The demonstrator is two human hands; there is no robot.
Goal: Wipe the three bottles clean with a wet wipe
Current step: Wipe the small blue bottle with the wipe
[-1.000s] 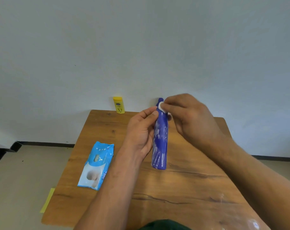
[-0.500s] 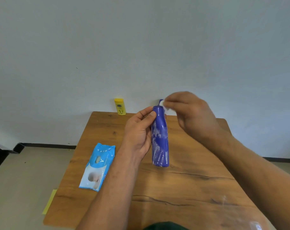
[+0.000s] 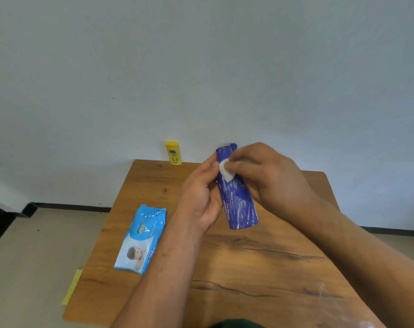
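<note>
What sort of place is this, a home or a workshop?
Probably a plain indoor room, home or office, hard to say. A wooden table stands against a bare pale wall, dark skirting runs along a beige floor, and a wet wipes pack lies on the table.

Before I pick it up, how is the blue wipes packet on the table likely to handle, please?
The wipes packet looks like a soft, creased film pouch, so it will probably flop if lifted by one end. It lies flat on the table, so a push should slide it, not roll it.
</note>
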